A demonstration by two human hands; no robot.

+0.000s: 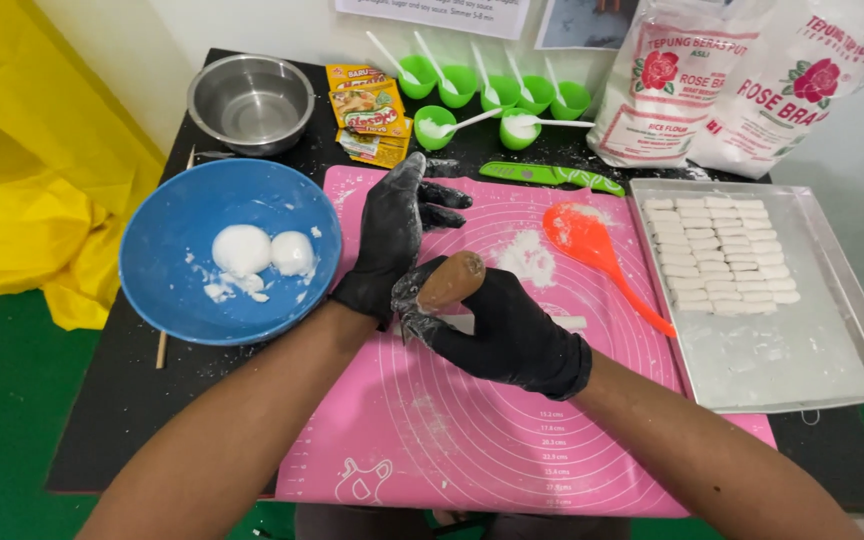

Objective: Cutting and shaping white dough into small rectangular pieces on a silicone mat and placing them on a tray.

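The right hand (pixel 497 325), in a black glove dusted with flour, is closing around the end of a wooden rolling pin (pixel 452 280); the fingers are wrapping it fully, and only the rounded tip is showing above the fist. The left hand (pixel 397 230), also black-gloved, is lying open and flat just beyond that grip, fingers spread, its palm resting over the far part of the pin; whether it is pressing on wood or on dough cannot be told. A thin white strip of dough (pixel 567 322) is showing just to the right of the gripping fist.

Both hands are working on a pink silicone mat (pixel 432 430) printed with concentric circles, which is covering a black table (pixel 122 400). Left of the grip, a blue bowl (pixel 167 290) is holding two white dough balls (pixel 257 250). Right of the grip, an orange spoon (pixel 592 250) is lying on the mat, and beyond it a metal tray (pixel 812 360) is carrying rows of small white cut pieces (pixel 717 250). Farther from the grip, a steel bowl (pixel 250 100), green cups (pixel 497 95) with white spoons, a green knife (pixel 552 176) and two flour bags (pixel 732 85) are standing against a white wall. The floor is green, with yellow fabric (pixel 32 170) at the left.
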